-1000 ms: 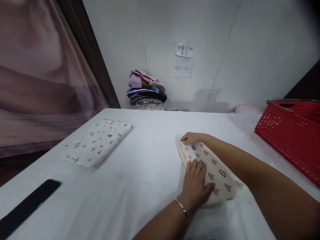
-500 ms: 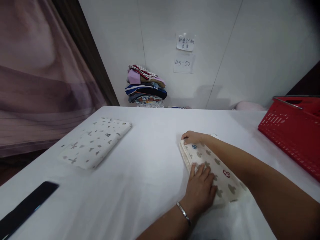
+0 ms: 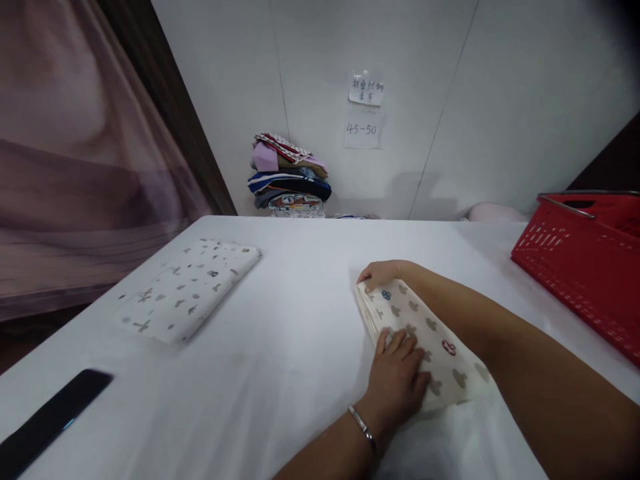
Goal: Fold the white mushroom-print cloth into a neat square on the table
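A folded cream cloth [image 3: 425, 337] with grey and red mouse-head prints lies on the white table [image 3: 300, 320], right of centre. My left hand [image 3: 397, 380], a silver bracelet on its wrist, lies flat on the cloth's near left part with fingers stretched out. My right hand [image 3: 381, 273] rests at the cloth's far corner, fingers curled down over the edge. My right forearm crosses above the cloth's right side and hides part of it.
A second folded cream cloth [image 3: 187, 290] with small prints lies at the left. A black phone [image 3: 50, 420] sits near the front left edge. A red plastic basket [image 3: 585, 260] stands at the right. A pile of folded fabrics [image 3: 287, 177] is against the wall behind.
My left hand slid a little nearer along the cloth while staying flat. The right hand kept its place at the far corner. The view shifted slightly.
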`<state>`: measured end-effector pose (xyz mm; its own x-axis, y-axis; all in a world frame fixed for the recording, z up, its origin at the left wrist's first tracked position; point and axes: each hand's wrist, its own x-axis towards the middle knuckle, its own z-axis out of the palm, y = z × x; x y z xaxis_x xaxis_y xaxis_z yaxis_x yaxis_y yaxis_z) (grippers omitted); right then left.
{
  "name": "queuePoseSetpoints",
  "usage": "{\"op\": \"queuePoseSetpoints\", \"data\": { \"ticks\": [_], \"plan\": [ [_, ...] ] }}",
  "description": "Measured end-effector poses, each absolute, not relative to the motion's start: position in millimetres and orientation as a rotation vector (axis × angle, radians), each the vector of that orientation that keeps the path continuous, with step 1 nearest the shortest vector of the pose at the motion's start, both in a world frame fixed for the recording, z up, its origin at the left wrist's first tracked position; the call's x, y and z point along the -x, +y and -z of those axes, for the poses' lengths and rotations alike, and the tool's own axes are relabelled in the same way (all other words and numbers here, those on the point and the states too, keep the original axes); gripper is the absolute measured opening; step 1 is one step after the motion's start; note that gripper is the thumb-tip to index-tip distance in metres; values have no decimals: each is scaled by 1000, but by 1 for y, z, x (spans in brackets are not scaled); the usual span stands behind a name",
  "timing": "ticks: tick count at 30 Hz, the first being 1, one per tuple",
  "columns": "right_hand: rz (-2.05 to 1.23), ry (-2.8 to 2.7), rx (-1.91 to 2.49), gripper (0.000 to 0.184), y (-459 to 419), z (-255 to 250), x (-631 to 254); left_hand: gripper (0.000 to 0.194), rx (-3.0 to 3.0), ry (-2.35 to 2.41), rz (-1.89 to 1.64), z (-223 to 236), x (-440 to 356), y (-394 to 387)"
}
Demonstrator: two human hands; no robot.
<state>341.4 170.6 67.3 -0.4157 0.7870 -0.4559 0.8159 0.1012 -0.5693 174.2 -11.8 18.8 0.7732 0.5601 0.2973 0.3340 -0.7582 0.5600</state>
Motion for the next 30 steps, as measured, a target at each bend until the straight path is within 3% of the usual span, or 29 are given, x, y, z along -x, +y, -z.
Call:
{"op": "queuePoseSetpoints", "data": {
  "ticks": [9, 17, 23, 30],
  "plan": [
    [1199, 2431, -2027, 35, 162, -37, -346, 34, -2594, 637, -569, -18, -176, -21],
    [146, 2618, -2173, 45, 112, -39, -326, 35, -2578, 626, -604, -4, -180, -14],
    [220, 2534, -2142, 52, 99, -22, -312, 37, -2605, 634, -573, -15, -180, -14],
    [263, 2511, -2169, 59, 95, -39, -321, 37, -2613, 622, -611, -15, -179, -13]
  ]
}}
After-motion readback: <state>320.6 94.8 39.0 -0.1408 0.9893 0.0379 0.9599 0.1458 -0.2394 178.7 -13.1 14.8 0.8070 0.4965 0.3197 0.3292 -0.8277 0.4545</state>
